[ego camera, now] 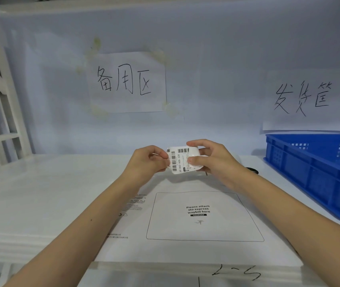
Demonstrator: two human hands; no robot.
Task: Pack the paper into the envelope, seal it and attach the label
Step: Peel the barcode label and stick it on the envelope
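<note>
Head view: both hands hold a small white label (180, 160) in the air, curled and glossy, printed with black barcodes. The left hand (146, 162) pinches its left edge, grip pressed together; the right hand (212, 158) clamps its right side between thumb and fingers. Below the grip, a flat white envelope (185, 251) lies on the smooth white desk (30, 204), its rounded black-outlined box facing up. Right of the grip stands a perforated blue plastic crate (320, 175).

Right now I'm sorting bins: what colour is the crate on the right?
Blue: the crate shows best in the head view.
</note>
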